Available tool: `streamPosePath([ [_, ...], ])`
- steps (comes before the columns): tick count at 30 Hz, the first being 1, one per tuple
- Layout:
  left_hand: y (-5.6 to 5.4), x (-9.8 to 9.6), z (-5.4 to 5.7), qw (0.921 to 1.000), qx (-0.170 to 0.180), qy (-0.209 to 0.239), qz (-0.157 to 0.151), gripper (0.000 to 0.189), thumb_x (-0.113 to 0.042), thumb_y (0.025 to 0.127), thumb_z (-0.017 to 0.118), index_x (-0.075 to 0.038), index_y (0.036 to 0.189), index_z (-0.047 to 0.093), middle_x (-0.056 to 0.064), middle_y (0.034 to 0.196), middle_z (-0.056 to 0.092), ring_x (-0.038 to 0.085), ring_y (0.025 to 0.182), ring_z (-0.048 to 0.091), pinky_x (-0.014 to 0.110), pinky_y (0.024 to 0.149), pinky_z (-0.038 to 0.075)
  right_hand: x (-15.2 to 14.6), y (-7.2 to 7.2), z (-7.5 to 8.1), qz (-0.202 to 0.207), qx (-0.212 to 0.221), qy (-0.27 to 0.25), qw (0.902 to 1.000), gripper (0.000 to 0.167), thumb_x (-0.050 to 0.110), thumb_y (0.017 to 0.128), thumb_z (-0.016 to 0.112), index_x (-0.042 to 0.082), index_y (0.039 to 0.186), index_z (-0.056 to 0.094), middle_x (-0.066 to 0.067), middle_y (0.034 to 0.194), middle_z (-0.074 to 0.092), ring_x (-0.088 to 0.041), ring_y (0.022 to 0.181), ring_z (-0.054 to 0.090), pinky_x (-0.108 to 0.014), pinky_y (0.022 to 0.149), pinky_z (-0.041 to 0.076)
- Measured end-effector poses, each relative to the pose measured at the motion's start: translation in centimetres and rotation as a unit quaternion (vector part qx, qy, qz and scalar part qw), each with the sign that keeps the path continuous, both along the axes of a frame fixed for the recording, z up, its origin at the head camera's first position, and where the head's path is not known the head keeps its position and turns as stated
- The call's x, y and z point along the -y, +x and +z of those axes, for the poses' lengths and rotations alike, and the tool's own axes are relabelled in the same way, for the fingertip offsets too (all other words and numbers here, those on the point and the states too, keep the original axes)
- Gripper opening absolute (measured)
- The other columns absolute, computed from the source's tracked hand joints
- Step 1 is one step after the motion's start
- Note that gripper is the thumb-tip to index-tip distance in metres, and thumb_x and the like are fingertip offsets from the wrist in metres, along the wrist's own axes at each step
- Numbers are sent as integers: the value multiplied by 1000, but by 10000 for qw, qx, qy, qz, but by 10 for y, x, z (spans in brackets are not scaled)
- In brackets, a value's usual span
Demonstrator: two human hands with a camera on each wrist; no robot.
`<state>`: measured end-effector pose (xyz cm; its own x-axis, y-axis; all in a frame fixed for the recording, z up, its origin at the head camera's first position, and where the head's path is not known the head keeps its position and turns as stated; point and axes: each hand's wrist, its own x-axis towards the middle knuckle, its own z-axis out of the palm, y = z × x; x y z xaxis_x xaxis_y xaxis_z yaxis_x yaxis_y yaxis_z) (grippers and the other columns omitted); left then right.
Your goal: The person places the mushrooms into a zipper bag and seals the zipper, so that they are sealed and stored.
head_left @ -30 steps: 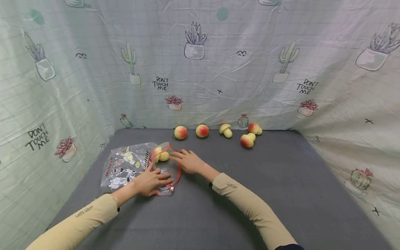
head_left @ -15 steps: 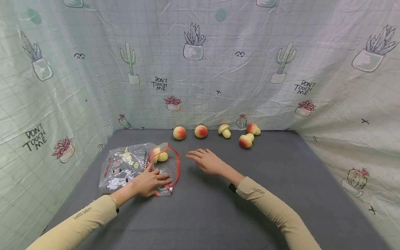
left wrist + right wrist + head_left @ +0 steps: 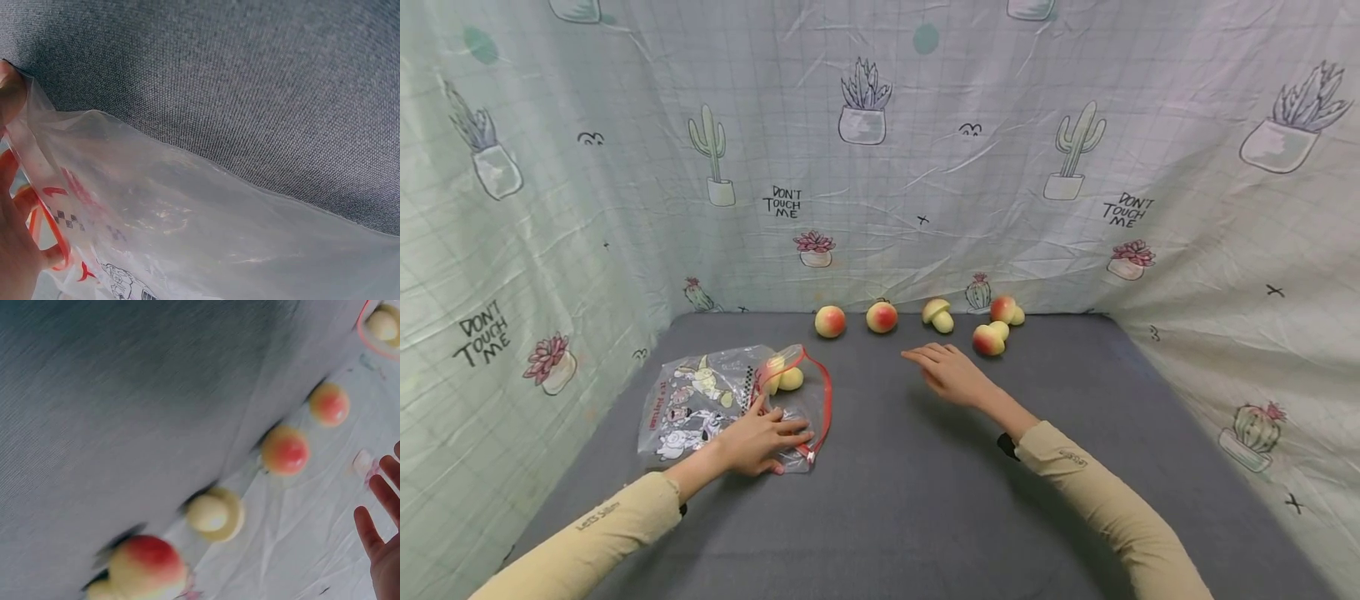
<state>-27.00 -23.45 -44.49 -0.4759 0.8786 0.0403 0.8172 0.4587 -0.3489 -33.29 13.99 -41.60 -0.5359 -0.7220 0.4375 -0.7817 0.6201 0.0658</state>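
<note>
A clear plastic bag (image 3: pixel 688 408) with cartoon prints and a red trim lies on the grey table at left. My left hand (image 3: pixel 760 442) rests on it near the mouth, fingers spread; its fingers (image 3: pixel 24 203) are beside the red trim in the left wrist view. Inside the mouth is a toy mushroom (image 3: pixel 790 378). My right hand (image 3: pixel 955 375) hovers over the table, holding nothing, fingers extended (image 3: pixel 367 531). Closest to it are a pale toy mushroom (image 3: pixel 938 315) on its side and a red-capped toy mushroom (image 3: pixel 990 339).
Two more red-and-yellow toy mushrooms, a left one (image 3: pixel 830 322) and a middle one (image 3: pixel 882 317), stand cap up along the back edge. Another red-capped mushroom (image 3: pixel 1006 310) lies at the back right. A cactus-print curtain (image 3: pixel 865 208) encloses the table (image 3: pixel 880 517) behind and at both sides.
My right hand has left the bag's mouth and moved rightward across the table, toward the mushrooms at the back. My left hand has stayed on the bag.
</note>
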Motion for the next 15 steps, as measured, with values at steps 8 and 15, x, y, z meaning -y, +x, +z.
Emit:
streamPosePath([
  [8, -2, 3, -4, 9997, -75, 151, -185, 63, -53, 77, 55, -27, 133, 42, -1, 134, 47, 22, 92, 50, 67, 92, 23, -30, -12, -9, -523, -129, -351, 9979, 41, 7, 83, 55, 11, 124, 52, -5, 119, 57, -21, 104, 52, -33, 71, 41],
  [15, 3, -3, 2, 9989, 161, -282, 325, 64, -50, 74, 61, -25, 130, 46, 0, 132, 49, 24, 97, 52, 65, 90, 28, -52, -21, -13, -1070, -20, -322, 9937, 42, 8, 83, 56, 10, 125, 50, -10, 118, 56, -26, 104, 52, -42, 80, 42],
])
